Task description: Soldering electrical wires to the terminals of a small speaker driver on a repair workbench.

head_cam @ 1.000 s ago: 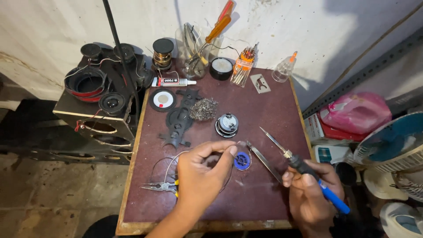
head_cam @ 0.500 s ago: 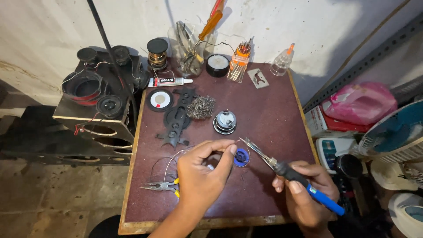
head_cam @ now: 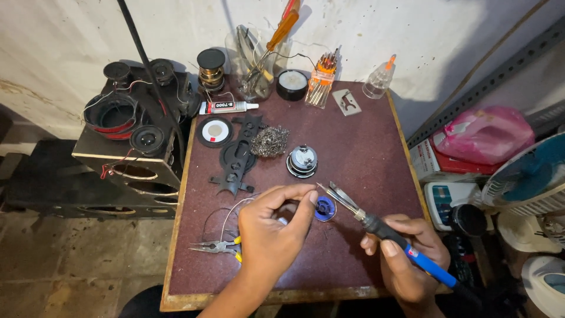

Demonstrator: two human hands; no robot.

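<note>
While my right hand [head_cam: 406, 259] grips the soldering iron [head_cam: 376, 227] pen-style for tip control, my left hand [head_cam: 272, 235] pinches something hidden beside the blue spool [head_cam: 325, 208]; steadying it.

Take the round metal part [head_cam: 302, 160] mid-counter as the landmark. To its right the maroon counter [head_cam: 365, 153] lies bare out to the edge, the widest open lane. Behind it, the back row blocks the way: a glass jar of tools [head_cam: 254, 65], a black tape roll [head_cam: 292, 84], a clear bottle [head_cam: 378, 82]. Just left sit a steel wool wad [head_cam: 271, 140] and black plastic pieces [head_cam: 235, 159]. In front, the left hand [head_cam: 271, 235] and the soldering iron [head_cam: 388, 232] crowd the near side; pliers [head_cam: 216, 246] lie front-left.
</note>
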